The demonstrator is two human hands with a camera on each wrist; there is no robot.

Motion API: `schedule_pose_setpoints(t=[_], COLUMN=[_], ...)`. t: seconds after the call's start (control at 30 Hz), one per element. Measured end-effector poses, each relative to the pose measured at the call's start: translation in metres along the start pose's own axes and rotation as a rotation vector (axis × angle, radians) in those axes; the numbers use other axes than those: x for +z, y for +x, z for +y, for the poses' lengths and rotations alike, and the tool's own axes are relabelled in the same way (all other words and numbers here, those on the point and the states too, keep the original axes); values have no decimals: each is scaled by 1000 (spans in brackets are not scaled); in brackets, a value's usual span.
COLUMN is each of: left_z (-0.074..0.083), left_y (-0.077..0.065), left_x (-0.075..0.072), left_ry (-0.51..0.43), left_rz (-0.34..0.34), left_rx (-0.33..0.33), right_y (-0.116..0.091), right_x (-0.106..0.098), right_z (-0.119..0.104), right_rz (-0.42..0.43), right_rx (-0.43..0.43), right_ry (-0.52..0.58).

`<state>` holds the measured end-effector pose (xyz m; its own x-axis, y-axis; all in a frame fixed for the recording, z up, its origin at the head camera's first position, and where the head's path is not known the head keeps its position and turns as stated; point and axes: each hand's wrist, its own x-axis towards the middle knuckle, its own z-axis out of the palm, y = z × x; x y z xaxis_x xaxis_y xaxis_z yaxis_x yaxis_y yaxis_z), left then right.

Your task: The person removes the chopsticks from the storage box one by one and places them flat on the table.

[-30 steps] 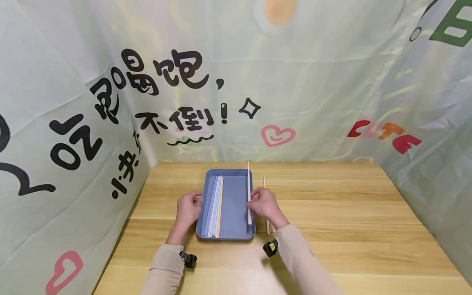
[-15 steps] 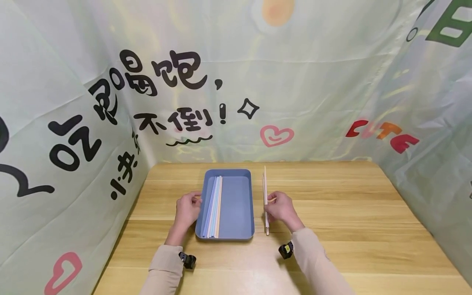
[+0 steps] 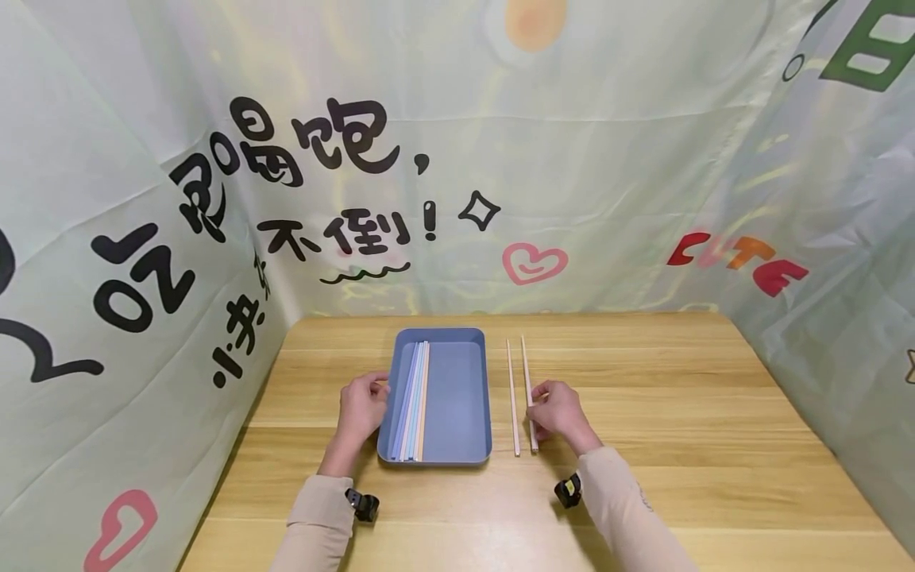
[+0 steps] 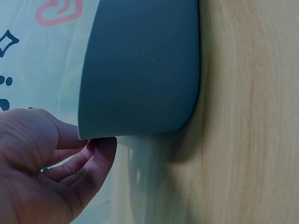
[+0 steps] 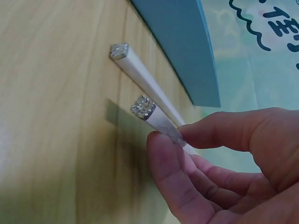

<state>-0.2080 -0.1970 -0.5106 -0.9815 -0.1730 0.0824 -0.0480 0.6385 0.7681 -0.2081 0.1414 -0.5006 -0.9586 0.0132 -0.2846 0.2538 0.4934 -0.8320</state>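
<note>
My right hand [image 3: 561,415] pinches a pale chopstick [image 3: 526,365] between thumb and fingers, right of the tray. Its glittery square end shows close up in the right wrist view, a little above the wood. Just left of it a second pale chopstick [image 3: 512,397] lies on the table, apart from it and roughly parallel. My left hand [image 3: 360,405] holds the left rim of a blue-grey rectangular tray [image 3: 457,405], thumb and fingers meeting at the edge in the left wrist view. Several pastel chopsticks [image 3: 412,405] lie side by side along the tray's left part.
The wooden table [image 3: 679,445] extends to the right of the right hand and in front of the tray. Printed fabric walls [image 3: 608,199] enclose the table at the back and both sides. A small black camera sits on each wrist.
The right hand has carried its chopstick from above the tray's right rim to the right, past the chopstick on the table, and lower. The left hand has stayed at the tray's rim.
</note>
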Motion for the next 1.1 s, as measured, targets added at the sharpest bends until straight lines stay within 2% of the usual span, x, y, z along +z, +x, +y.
schedule_pose_setpoints(t=[0.5,0.9,1.1], left_z=[-2,-1,-1], left_y=[1,1,0], left_x=[0,0,-2], left_ry=[11,20,7], left_rz=[10,33,23], left_rx=[18,46,32], right_y=[-2,-2,-1], right_x=[1,5,6], right_z=[3,2,3], right_rz=[-8,26,34], right_rx=[-10,-15,-18], right_ry=[-36,-77,-97])
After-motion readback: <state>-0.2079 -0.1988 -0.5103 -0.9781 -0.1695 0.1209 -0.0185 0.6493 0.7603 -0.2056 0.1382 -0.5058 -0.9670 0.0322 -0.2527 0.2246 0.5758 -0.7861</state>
